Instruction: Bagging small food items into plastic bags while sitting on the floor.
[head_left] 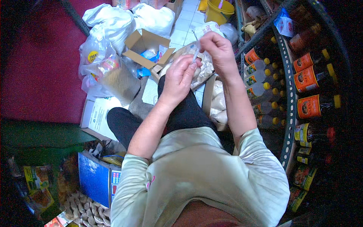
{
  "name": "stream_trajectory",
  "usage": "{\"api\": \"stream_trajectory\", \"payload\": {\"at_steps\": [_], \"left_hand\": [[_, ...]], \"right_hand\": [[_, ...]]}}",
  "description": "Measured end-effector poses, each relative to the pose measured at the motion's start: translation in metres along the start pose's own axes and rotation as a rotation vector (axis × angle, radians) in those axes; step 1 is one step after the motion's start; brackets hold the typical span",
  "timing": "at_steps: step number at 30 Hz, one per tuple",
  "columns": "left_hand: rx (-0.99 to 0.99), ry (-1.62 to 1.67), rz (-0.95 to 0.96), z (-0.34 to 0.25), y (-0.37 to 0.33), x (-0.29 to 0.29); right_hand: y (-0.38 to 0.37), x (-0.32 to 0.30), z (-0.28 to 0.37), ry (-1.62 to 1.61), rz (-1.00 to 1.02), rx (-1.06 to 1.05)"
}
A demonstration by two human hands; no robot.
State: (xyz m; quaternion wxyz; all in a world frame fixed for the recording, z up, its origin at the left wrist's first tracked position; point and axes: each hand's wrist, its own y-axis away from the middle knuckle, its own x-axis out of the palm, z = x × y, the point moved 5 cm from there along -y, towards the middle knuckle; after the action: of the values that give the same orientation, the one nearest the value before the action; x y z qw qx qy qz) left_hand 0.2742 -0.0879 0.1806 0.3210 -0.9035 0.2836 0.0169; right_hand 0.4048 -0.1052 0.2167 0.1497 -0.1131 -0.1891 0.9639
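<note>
In front of my knees, my left hand (180, 77) is closed, thumb up, around a thin whitish piece of plastic (195, 56) that looks like the twisted neck of a clear bag. Just above and to the right, my right hand (216, 44) is closed with its fingertips at the upper end of this plastic. What hangs under the left hand is mostly hidden. Beyond and below the hands is a carton (206, 70) of small clear bags with pale contents. More filled bags (218, 104) sit in a box beside my right forearm.
An open cardboard box (145, 47) with blue packets stands ahead left, near white sacks (109, 22) and a clear bag of brown grains (119, 81). Shelves of bottles (308, 108) line the right. A blue scale (94, 176) is low left; a yellow bucket (219, 11) stands far ahead.
</note>
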Motion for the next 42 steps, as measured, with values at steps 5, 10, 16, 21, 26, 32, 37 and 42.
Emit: {"api": "stream_trajectory", "payload": {"at_steps": [5, 10, 16, 21, 26, 32, 37, 42], "left_hand": [[-0.094, 0.45, 0.034, -0.016, -0.008, -0.018], [-0.15, 0.7, -0.002, -0.006, 0.002, -0.031], [-0.371, 1.218, -0.214, 0.022, 0.006, -0.05], [-0.476, 1.286, -0.189, 0.031, 0.011, -0.04], [-0.249, 0.066, -0.085, 0.047, 0.029, -0.033], [0.227, -0.314, 0.129, 0.06, 0.048, 0.001], [0.393, -0.397, 0.227, 0.061, 0.053, 0.003], [0.355, -0.379, 0.277, 0.057, 0.054, -0.005]], "right_hand": [[0.058, 0.012, -0.12, -0.579, -0.023, 0.483], [0.115, 0.074, -0.074, -1.708, 0.36, 0.678], [0.105, 0.027, -0.043, -0.206, -0.119, 0.045], [0.117, 0.03, -0.036, 0.443, -0.039, -0.583], [0.114, 0.016, -0.072, 0.445, 0.156, -0.077], [0.125, 0.057, -0.088, -0.981, 0.397, 1.069], [0.135, 0.065, -0.085, -0.983, 0.341, 1.148], [0.13, 0.055, -0.082, -0.819, 0.178, 0.966]]}}
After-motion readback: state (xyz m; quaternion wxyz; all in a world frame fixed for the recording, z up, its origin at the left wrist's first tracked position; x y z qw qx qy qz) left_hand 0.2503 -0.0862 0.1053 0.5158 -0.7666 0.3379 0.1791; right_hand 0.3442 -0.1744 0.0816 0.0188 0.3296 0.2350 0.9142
